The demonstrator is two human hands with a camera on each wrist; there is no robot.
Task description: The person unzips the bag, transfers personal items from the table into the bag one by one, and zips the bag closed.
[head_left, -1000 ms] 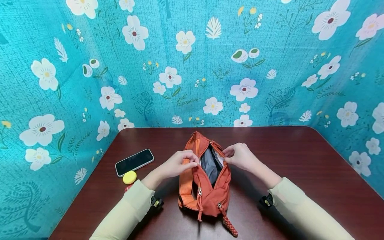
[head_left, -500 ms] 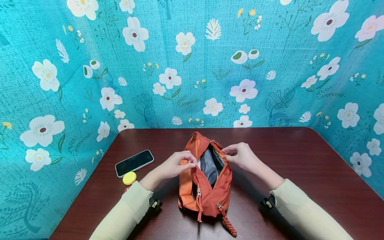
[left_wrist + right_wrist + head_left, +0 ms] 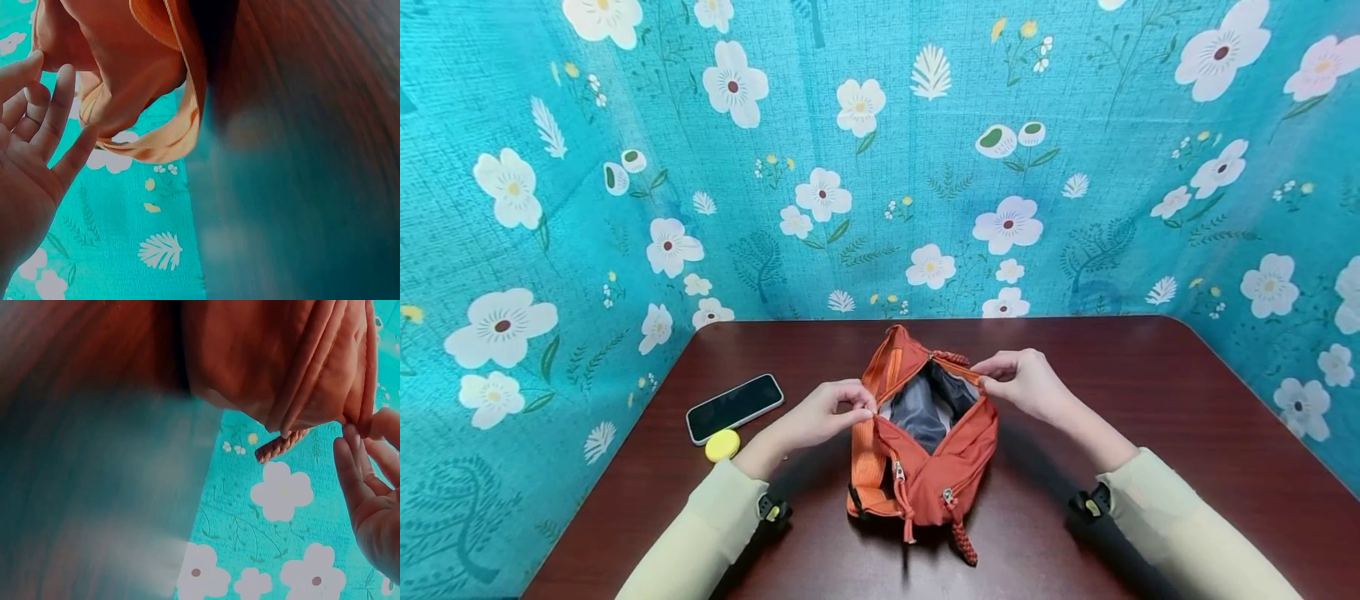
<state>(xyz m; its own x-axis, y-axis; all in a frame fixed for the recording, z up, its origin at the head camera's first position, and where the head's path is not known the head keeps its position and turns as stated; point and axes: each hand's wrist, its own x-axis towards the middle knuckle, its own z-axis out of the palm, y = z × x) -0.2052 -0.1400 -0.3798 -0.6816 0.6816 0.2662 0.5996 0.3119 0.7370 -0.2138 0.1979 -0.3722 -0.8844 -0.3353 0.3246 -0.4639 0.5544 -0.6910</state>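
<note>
An orange-red zippered bag (image 3: 958, 475) lies on the table, its main zip undone and the mouth spread wide, with grey lining (image 3: 917, 417) showing inside. My left hand (image 3: 827, 411) pinches the left edge of the mouth between thumb and fingers. On the opposite edge, my right hand (image 3: 1026, 383) pinches the fabric the same way. In the left wrist view the bag's orange strap (image 3: 181, 134) hangs in a loop beside the left hand (image 3: 37, 137). The right wrist view has the right hand (image 3: 372, 481) gripping the bag's rim, near a braided zip cord (image 3: 281, 447).
To the left on the dark wooden table (image 3: 1150, 433) lie a phone (image 3: 735, 408) with a black screen and a round yellow object (image 3: 722, 446). A teal floral cloth (image 3: 880, 167) hangs behind and along both sides.
Both hands have drawn apart, the left moving left and the right moving right, stretching the bag's mouth wider. The bag's front end has shifted slightly away.
</note>
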